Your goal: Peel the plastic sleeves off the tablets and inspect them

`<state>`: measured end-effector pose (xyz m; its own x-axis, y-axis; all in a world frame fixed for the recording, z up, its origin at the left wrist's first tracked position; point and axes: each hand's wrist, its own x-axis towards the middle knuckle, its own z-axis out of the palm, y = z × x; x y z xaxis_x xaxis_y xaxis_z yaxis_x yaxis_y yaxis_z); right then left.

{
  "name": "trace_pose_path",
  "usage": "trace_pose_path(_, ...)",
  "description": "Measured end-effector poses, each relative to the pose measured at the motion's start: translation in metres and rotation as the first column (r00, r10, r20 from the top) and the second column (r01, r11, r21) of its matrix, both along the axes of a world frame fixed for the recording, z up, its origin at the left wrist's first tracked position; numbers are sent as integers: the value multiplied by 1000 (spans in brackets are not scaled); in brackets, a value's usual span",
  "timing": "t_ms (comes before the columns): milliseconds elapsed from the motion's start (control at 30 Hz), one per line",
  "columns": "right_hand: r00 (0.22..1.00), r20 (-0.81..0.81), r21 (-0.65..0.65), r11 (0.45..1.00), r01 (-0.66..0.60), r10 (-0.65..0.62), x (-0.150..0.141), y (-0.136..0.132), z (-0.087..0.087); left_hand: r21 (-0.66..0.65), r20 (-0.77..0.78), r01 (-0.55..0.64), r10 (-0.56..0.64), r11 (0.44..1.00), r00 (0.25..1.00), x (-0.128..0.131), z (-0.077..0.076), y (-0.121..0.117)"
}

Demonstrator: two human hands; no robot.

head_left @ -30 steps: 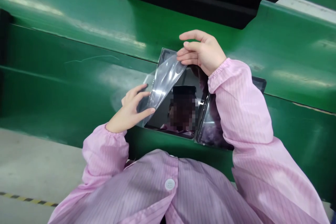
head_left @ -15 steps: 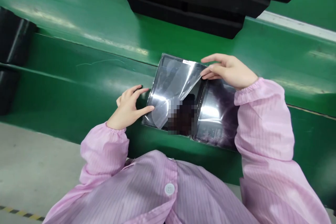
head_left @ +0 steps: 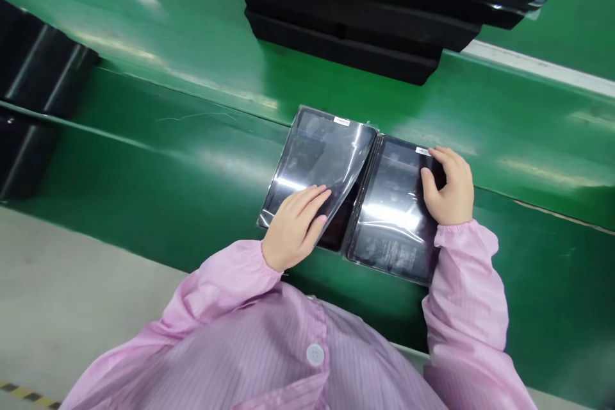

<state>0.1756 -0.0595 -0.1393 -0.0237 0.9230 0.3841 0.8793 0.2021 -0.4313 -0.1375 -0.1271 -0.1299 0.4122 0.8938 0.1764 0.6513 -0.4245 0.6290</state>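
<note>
Two dark tablet-like screens lie side by side on the green work surface. Clear film (head_left: 327, 154) covers most of the left screen (head_left: 339, 227), its right edge raised and a dark strip of glass bare beneath. My left hand (head_left: 294, 229) rests open on the lower part of this film, fingers stretched out. The right screen (head_left: 391, 205) also has a glossy, film-like face and a small white label (head_left: 423, 151) at its top. My right hand (head_left: 452, 189) lies over its upper right corner, thumb and fingers apart, fingertips beside the label.
Beyond the screens stands a stack of black trays (head_left: 346, 45). More black pieces (head_left: 43, 64) sit at the far left. The green bench (head_left: 168, 192) has a seam running across behind the screens, and a white strip (head_left: 542, 67) crosses at the back right.
My right hand has let go of the left screen's film and moved right to the other screen's corner. My left hand has moved from the left edge onto the film, which now lies flatter.
</note>
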Motion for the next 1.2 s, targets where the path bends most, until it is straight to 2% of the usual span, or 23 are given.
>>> trace_pose_path(100, 1000, 16, -11, 1000, -7, 7, -1, 0, -1, 61, 99, 83, -89, 995, 991, -9, -8, -5)
trace_pose_path(200, 1000, 26, -36, 999, -7, 8, -1, 1, 0, 72, 108, 131, -138, 989, 984, -12, -12, -9)
trace_pose_path(300, 999, 38, -22, 1000, -4, 5, -2, 0, 0, 22, 79, 26, -28, 999, 997, -10, -13, -11)
trace_pose_path(400, 999, 46, -3, 1000, -3, 3, -2, -1, 0, -39, 196, -79, 86, 996, 977, -11, -10, -11)
trace_pose_path(500, 999, 48, -26, 1000, -3, 4, -2, -2, 1, -177, 412, -193, 251, 965, 876, -13, -9, -11)
trace_pose_path(600, 999, 46, -39, 999, -5, 7, -2, -2, 2, -331, 600, -287, 435, 899, 671, -13, -11, -11)
trace_pose_path(700, 999, 51, -37, 999, -9, 10, 1, -1, 1, -446, 719, -297, 536, 844, 442, -11, -11, -8)
trace_pose_path(800, 998, 60, -26, 1000, -15, 16, 2, -2, -1, -518, 753, -278, 586, 809, 300, -10, -8, -4)
trace_pose_path(867, 996, 84, -43, 999, -14, 17, -1, -4, 2, -560, 742, -274, 620, 782, 254, -11, -6, -3)
trace_pose_path(967, 985, 169, -98, 995, -20, 37, -18, -10, 14, -613, 711, -264, 665, 745, 227, -14, -4, -1)
trace_pose_path(1100, 940, 294, -167, 978, -126, 172, -56, -15, 35, -640, 698, -241, 683, 730, 218, -16, -4, -1)
trace_pose_path(1200, 902, 357, -222, 960, -173, 245, -79, -15, 40, -646, 695, -229, 685, 728, 219, -16, -4, -1)
